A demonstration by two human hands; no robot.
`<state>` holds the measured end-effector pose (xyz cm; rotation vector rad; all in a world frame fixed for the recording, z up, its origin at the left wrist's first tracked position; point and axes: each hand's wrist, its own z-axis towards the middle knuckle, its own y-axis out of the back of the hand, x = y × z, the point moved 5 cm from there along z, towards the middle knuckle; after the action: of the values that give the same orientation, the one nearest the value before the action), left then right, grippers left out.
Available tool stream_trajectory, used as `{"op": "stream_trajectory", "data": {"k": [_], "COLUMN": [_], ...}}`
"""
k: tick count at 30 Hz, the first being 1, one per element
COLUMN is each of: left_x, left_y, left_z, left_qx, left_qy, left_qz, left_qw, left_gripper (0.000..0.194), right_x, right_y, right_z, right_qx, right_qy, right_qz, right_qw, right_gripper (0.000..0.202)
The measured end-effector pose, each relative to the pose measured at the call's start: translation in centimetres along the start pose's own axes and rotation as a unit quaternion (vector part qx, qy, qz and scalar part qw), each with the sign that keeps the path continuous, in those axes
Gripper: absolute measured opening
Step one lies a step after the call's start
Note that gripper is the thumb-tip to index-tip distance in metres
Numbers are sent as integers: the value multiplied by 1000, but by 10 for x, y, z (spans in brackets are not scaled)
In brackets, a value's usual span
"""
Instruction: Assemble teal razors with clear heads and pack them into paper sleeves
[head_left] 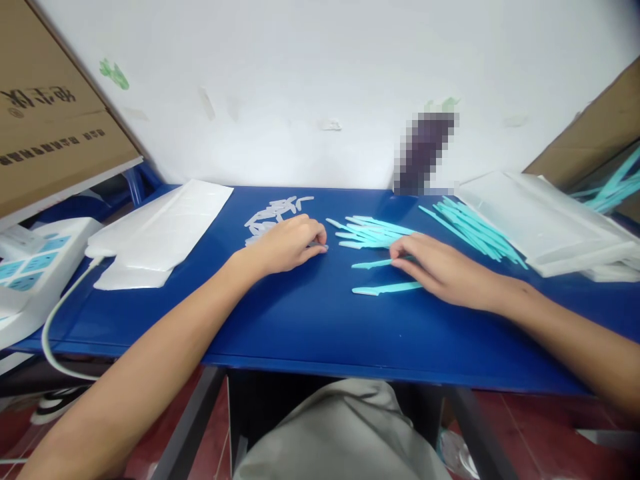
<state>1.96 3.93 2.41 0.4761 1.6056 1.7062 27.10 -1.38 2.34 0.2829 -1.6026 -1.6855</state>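
Note:
My right hand (425,263) pinches the handle of a turquoise eyebrow razor (370,265), whose blade end points left. Another eyebrow razor (387,289) lies on the table just below it. Beyond that hand is a loose pile of the same razors (373,230), blade ends to the left. My left hand (290,243) is closed, thumb and forefinger together on a small translucent piece that looks like a blade cap (326,247), mostly hidden by the fingers. Behind and beside this hand lies a heap of clear caps (273,213), partly covered by it.
The blue table (310,327) meets a white wall. More turquoise razors (475,227) lie at right beside clear plastic bags (545,220). White packaging sheets (170,227), a power strip (35,267) with a cable, and a cardboard box (55,113) are at left.

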Motion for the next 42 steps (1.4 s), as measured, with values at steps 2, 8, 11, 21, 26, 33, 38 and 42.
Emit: {"op": "stream_trajectory", "data": {"k": [2, 8, 11, 21, 26, 33, 38, 42], "left_x": [3, 5, 0, -5, -8, -29, -13, 29], "left_y": [-1, -5, -7, -14, -12, -12, 3, 26], "left_z": [2, 5, 5, 8, 8, 10, 5, -8], "left_qx": [-21, -81, -81, -92, -87, -116, -114, -101], "left_qy": [14, 53, 68, 46, 28, 5, -23, 58], "left_qz": [-49, -234, -282, -336, -325, -280, -12, 137], "left_qw": [998, 967, 954, 936, 941, 953, 993, 984], "left_gripper": [16, 33, 24, 14, 15, 17, 34, 40], "right_x": [1, 1, -2, -7, -5, 8, 6, 7], "right_y": [0, 3, 2, 3, 5, 0, 0, 3], "right_z": [1, -2, -3, -1, -1, 2, 0, -4], "right_qx": [-21, -68, -73, -116, -122, -116, -120, -119], "right_qy": [2, 11, 3, -2, 7, 26, 39, 72], "right_qz": [-5, -22, -38, -58, -58, -35, -57, -93], "right_qw": [1000, 997, 997, 992, 991, 992, 990, 986], "right_gripper": [21, 23, 29, 28, 30, 30, 31, 28]}}
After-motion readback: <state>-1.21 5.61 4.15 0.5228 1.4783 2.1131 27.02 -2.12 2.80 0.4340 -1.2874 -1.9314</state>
